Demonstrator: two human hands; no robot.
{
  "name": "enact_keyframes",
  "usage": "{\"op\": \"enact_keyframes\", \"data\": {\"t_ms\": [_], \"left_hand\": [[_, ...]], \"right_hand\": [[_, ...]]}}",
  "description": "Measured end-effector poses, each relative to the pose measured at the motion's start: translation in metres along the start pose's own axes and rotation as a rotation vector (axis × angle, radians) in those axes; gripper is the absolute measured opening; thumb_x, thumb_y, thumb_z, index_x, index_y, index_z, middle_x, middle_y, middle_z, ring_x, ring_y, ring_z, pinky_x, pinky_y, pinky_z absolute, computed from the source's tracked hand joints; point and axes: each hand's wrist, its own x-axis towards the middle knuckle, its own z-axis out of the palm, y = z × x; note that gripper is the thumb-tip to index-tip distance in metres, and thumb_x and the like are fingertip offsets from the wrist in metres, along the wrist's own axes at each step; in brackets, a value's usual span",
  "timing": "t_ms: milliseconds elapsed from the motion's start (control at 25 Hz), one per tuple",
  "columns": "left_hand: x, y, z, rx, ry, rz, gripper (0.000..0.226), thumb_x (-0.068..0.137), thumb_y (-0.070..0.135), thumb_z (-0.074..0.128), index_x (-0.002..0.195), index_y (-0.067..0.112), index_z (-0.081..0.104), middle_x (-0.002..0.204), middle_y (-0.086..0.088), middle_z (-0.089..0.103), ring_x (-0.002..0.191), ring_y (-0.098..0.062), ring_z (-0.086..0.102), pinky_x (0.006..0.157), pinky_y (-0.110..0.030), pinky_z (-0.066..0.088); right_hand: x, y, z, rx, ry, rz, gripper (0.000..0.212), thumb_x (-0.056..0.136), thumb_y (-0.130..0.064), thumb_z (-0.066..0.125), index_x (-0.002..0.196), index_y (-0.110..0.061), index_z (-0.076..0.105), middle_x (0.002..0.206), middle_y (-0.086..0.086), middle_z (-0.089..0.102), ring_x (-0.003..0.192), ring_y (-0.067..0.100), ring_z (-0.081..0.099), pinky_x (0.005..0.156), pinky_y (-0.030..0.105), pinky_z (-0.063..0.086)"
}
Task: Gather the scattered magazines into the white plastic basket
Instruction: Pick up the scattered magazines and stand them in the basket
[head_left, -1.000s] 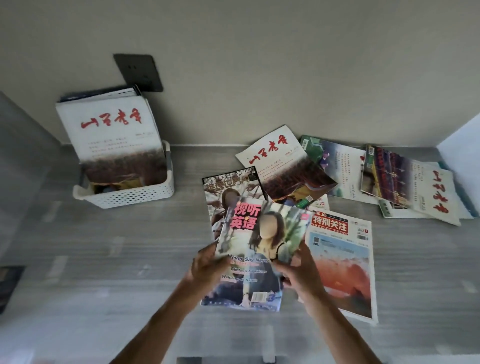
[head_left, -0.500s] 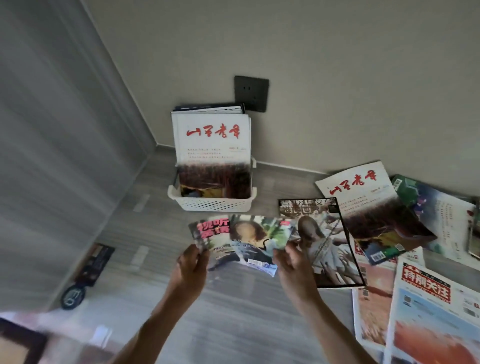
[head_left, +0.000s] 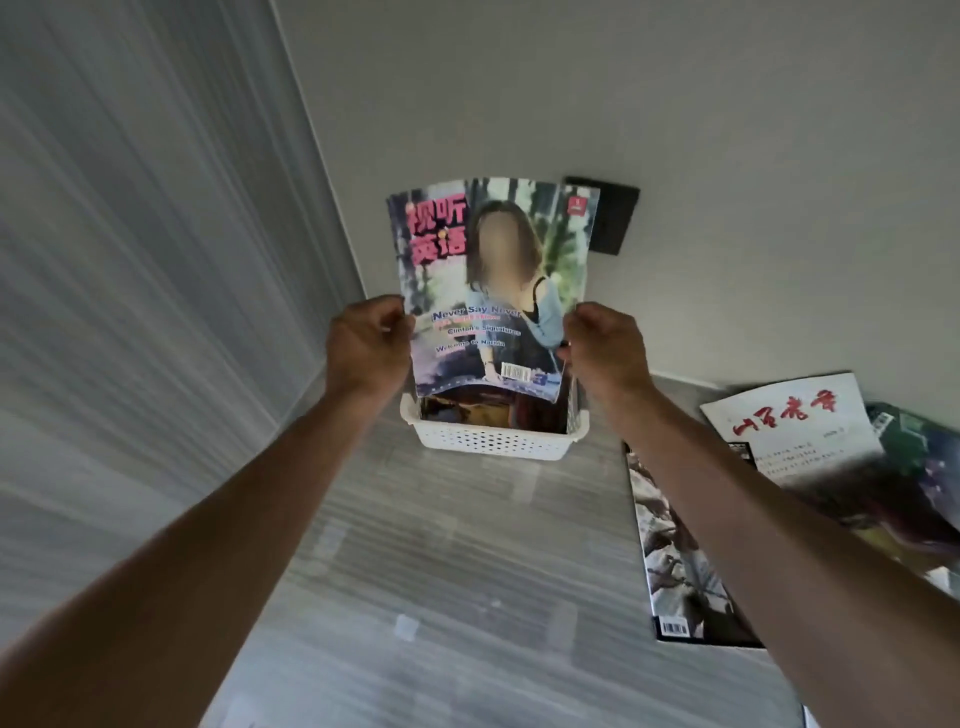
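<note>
Lifted since the earlier frame, when it was tilted low over the floor, the colourful magazine (head_left: 493, 291) is now standing upright directly above the white plastic basket (head_left: 493, 441), its lower edge hanging just over the basket's opening. Nearest the camera, two bare forearms are reaching forward over the grey striped floor (head_left: 441, 597). Beyond them, the left hand (head_left: 369, 345) is pinching the magazine's left edge, fingers curled round it, and the right hand (head_left: 605, 351) is gripping the right edge in the same way, so the cover is facing the camera between them. Along the floor's right side, a dark magazine (head_left: 675, 571) is lying flat, partly crossed by the right forearm, and a white magazine with red characters (head_left: 789, 431) is overlapping it farther back, with another greenish one (head_left: 924, 467) at the frame's right edge. Farther on, the basket is sitting on the floor against the back wall, close to the left corner, with other magazines already standing inside it. Behind the raised magazine, a black wall plate (head_left: 613, 223) is showing on the wall.
</note>
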Motion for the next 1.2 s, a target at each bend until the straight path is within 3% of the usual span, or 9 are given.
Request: {"op": "enact_keyframes", "data": {"t_ms": [80, 200, 360, 440, 520, 640, 720, 960, 1200], "left_hand": [[0.010, -0.008, 0.006, 0.058, -0.023, -0.038, 0.022, 0.087, 0.012, 0.066, 0.065, 0.008, 0.065, 0.068, -0.010, 0.067, 0.060, -0.013, 0.056, 0.057, -0.020, 0.042], [0.015, -0.024, 0.018, 0.111, -0.064, -0.089, 0.021, 0.087, 0.013, 0.066, 0.066, 0.013, 0.068, 0.070, -0.006, 0.071, 0.060, -0.012, 0.059, 0.054, -0.017, 0.041], [0.017, -0.041, 0.032, 0.019, -0.106, -0.304, 0.018, 0.081, 0.014, 0.057, 0.086, 0.007, 0.074, 0.082, -0.014, 0.075, 0.076, -0.027, 0.071, 0.072, -0.037, 0.059], [0.001, -0.047, 0.039, 0.015, -0.098, -0.410, 0.026, 0.074, 0.019, 0.059, 0.095, 0.007, 0.070, 0.092, -0.014, 0.074, 0.085, -0.031, 0.068, 0.074, -0.039, 0.057], [-0.034, -0.050, 0.049, -0.050, -0.094, -0.417, 0.022, 0.075, 0.019, 0.063, 0.095, 0.012, 0.070, 0.091, -0.010, 0.072, 0.084, -0.028, 0.066, 0.066, -0.031, 0.047], [-0.109, -0.044, 0.073, -0.193, -0.262, -0.484, 0.014, 0.081, 0.010, 0.066, 0.091, 0.019, 0.071, 0.092, -0.004, 0.073, 0.077, -0.022, 0.066, 0.065, -0.025, 0.047], [-0.154, -0.037, 0.095, -0.207, -0.424, -0.548, 0.014, 0.081, 0.010, 0.065, 0.090, 0.020, 0.072, 0.086, -0.003, 0.073, 0.075, -0.021, 0.065, 0.067, -0.027, 0.048], [-0.226, -0.011, 0.146, -0.178, -0.703, -0.553, 0.018, 0.077, 0.004, 0.064, 0.087, 0.016, 0.073, 0.072, -0.003, 0.071, 0.070, -0.018, 0.066, 0.063, -0.023, 0.046], [-0.237, 0.035, 0.179, -0.374, -0.782, -0.787, 0.012, 0.070, 0.036, 0.073, 0.074, 0.024, 0.072, 0.075, -0.001, 0.073, 0.066, -0.015, 0.068, 0.058, -0.026, 0.051]], "right_hand": [[0.009, 0.011, 0.011, 0.009, 0.011, 0.094, 0.023, 0.091, -0.012, 0.050, 0.076, -0.004, 0.066, 0.084, 0.022, 0.073, 0.080, 0.039, 0.070, 0.065, 0.041, 0.048], [0.011, 0.031, 0.021, 0.008, 0.009, 0.160, 0.024, 0.092, -0.009, 0.049, 0.077, -0.005, 0.067, 0.091, 0.030, 0.071, 0.071, 0.030, 0.062, 0.067, 0.040, 0.046], [0.011, 0.040, 0.028, 0.006, -0.060, 0.179, 0.016, 0.092, -0.015, 0.053, 0.081, -0.021, 0.062, 0.095, 0.019, 0.071, 0.082, 0.026, 0.063, 0.080, 0.050, 0.057], [-0.011, 0.054, 0.024, -0.026, -0.085, 0.151, 0.015, 0.089, -0.018, 0.058, 0.103, -0.022, 0.059, 0.117, 0.011, 0.068, 0.091, 0.020, 0.063, 0.075, 0.037, 0.055], [-0.046, 0.088, 0.001, -0.314, -0.063, 0.104, 0.044, 0.090, -0.024, 0.057, 0.132, -0.020, 0.050, 0.137, 0.006, 0.058, 0.112, 0.022, 0.060, 0.092, 0.036, 0.050], [-0.094, 0.147, -0.042, -0.906, -0.132, 0.257, 0.061, 0.089, -0.041, 0.055, 0.142, -0.017, 0.037, 0.146, 0.008, 0.044, 0.131, 0.033, 0.045, 0.106, 0.049, 0.039], [-0.121, 0.173, -0.063, -1.175, -0.185, 0.355, 0.060, 0.087, -0.049, 0.054, 0.136, -0.017, 0.038, 0.142, 0.011, 0.042, 0.121, 0.036, 0.051, 0.096, 0.049, 0.046], [-0.147, 0.197, -0.074, -1.341, -0.176, 0.128, 0.055, 0.091, -0.023, 0.049, 0.142, -0.010, 0.033, 0.128, 0.019, 0.054, 0.091, 0.028, 0.069, 0.070, 0.036, 0.057], [-0.173, 0.176, -0.118, -0.817, -0.132, 0.019, 0.059, 0.079, -0.015, 0.056, 0.137, -0.023, 0.042, 0.075, 0.003, 0.072, 0.053, 0.011, 0.060, 0.051, 0.018, 0.049]]}}
